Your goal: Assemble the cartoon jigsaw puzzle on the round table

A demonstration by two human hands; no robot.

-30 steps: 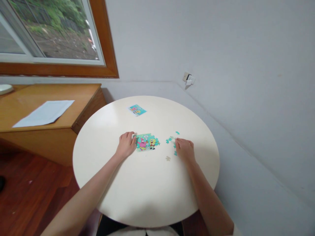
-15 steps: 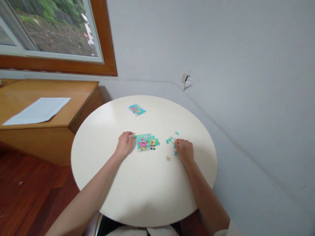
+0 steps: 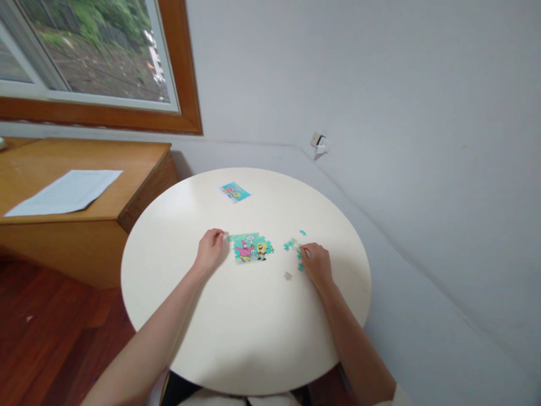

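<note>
Head view: pale wall (image 3: 380,84) runs beyond and to the right of the partly joined puzzle (image 3: 252,248). Round cream table (image 3: 249,321) spreads out under the puzzle on every side. Wooden cabinet (image 3: 63,242) stands well left of the puzzle; brown window frame (image 3: 127,118) sits on the wall, left of and well beyond the puzzle. White paper sheet (image 3: 67,193) lies on the cabinet, well left of the puzzle.

Right hand (image 3: 319,266): right of the puzzle, apart from it. Fingers curled, thumb and index narrow; cannot tell if a piece sits between them. Left hand (image 3: 209,251): just left of the puzzle, by its far left corner. Fingers curled, tips narrow; something pale shows at them, too small to identify, cannot tell if held.

Puzzle lies flat between both hands, nearer the left; pink and yellow figures on teal, right edge jagged. Picture card (image 3: 234,192), similar design, lies askew beyond the puzzle, slightly left. White plug (image 3: 324,145) on the wall, beyond and right of the puzzle.

Loose teal pieces (image 3: 289,245) cluster right of the puzzle, some partly under the right fingers. One teal piece (image 3: 303,232) lies a bit farther off, right of the puzzle. One pale piece (image 3: 288,276) lies right and nearside of the puzzle.
</note>
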